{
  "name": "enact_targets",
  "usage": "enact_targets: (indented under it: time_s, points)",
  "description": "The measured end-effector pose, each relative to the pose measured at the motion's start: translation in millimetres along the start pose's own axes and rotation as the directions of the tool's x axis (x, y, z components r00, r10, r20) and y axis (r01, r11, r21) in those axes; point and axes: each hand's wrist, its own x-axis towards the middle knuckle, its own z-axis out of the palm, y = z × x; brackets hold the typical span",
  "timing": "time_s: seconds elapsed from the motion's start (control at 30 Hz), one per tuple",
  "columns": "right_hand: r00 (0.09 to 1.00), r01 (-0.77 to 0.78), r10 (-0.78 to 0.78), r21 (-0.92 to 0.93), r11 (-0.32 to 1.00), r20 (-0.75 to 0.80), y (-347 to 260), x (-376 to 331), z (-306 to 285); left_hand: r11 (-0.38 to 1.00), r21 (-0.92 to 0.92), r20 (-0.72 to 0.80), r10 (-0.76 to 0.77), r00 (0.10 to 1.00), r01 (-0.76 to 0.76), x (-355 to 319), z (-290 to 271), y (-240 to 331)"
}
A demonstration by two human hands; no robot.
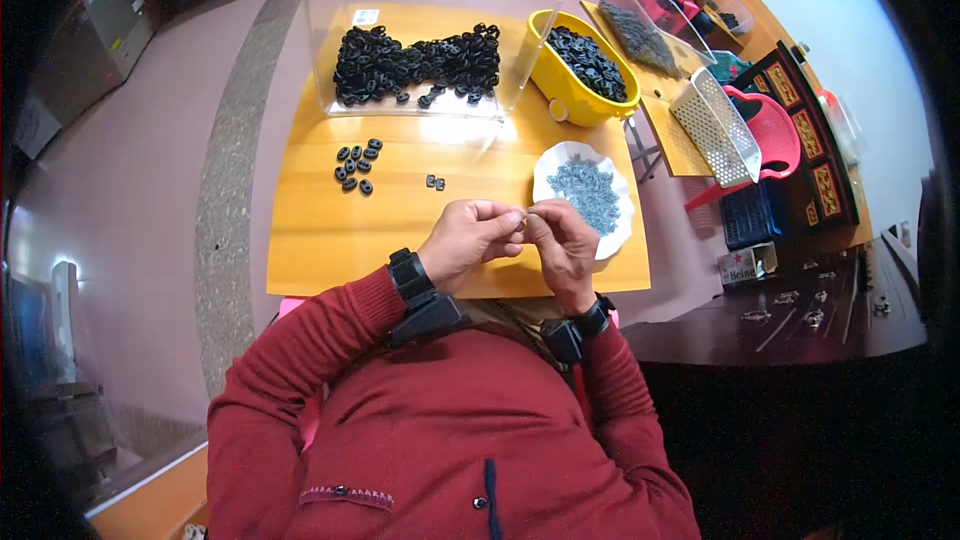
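My left hand [470, 240] and my right hand [562, 248] meet over the front edge of a yellow wooden table [320, 250]. Their fingertips pinch together on a tiny part [522, 224] that is mostly hidden between them. Just right of my hands stands a white scalloped dish [550, 172] holding small grey metal pieces [590, 192]. One black oval piece [434, 182] lies alone on the table beyond my left hand. Farther left lies a small group of black oval pieces [356, 165].
A clear plastic box [330, 50] at the back holds a heap of black oval pieces [420, 65]. A yellow tub [560, 85] of black pieces stands to its right. A white mesh basket [715, 125], a red chair [775, 130] and a dark wooden table [800, 325] lie to the right.
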Motion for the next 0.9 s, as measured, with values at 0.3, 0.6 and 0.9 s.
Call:
enact_targets:
  time_s: [0.3,0.6,0.9]
  points:
    - [0.934,-0.351,0.316,0.267,0.898,0.166,2.6,-6.7,10.4,1.000,-0.025,-0.143,-0.003,0.990,-0.001,-11.6,-15.5,-6.1]
    - [0.924,-0.356,0.322,0.156,0.921,0.207,17.3,-14.7,14.8,1.000,-0.027,-0.221,-0.009,0.975,0.003,-18.0,-21.5,-8.2]
    - [0.929,-0.342,0.319,0.109,0.933,0.187,16.8,-13.7,17.8,0.999,-0.054,-0.225,-0.006,0.974,-0.006,-18.2,-23.9,-8.8]
